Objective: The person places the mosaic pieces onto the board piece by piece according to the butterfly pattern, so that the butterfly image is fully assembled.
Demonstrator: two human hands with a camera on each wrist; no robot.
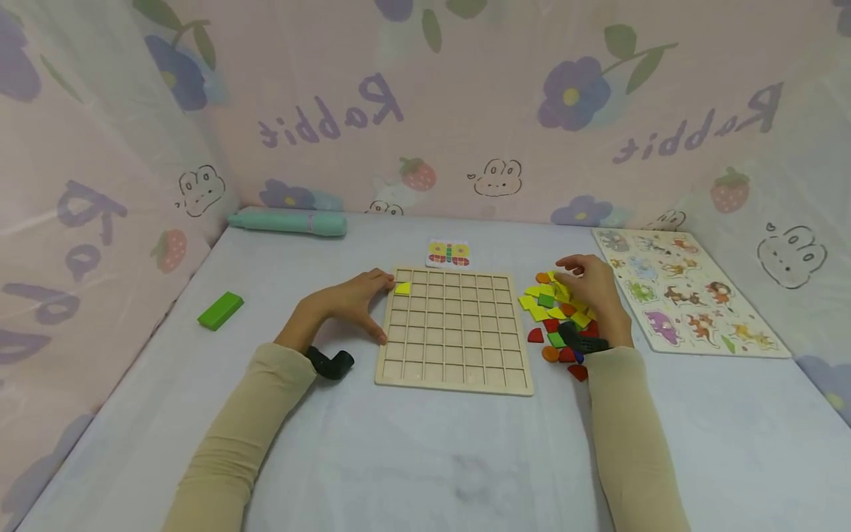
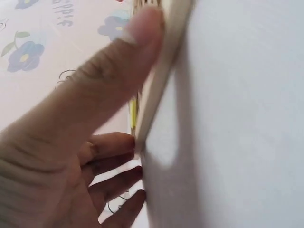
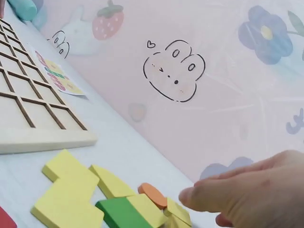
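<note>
A square wooden grid board (image 1: 454, 375) lies on the table, with one yellow piece (image 1: 402, 288) in a cell near its upper left corner. My left hand (image 1: 352, 299) touches the board's left edge, thumb low and the other fingers higher up, spread rather than curled. Over the far side of a heap of small coloured pieces (image 1: 547, 313) hovers my right hand (image 1: 592, 284), its fingers loosely extended. In the right wrist view, those fingertips are beside yellow pieces (image 3: 69, 194), a green piece (image 3: 121, 213) and an orange disc (image 3: 152, 195); nothing shows in the grasp.
Behind the board lies a small butterfly pattern card (image 1: 448, 253). An animal picture board (image 1: 691, 292) is at the right. A green block (image 1: 221, 311) lies at the left, and a teal tapered object (image 1: 289, 222) lies along the back wall.
</note>
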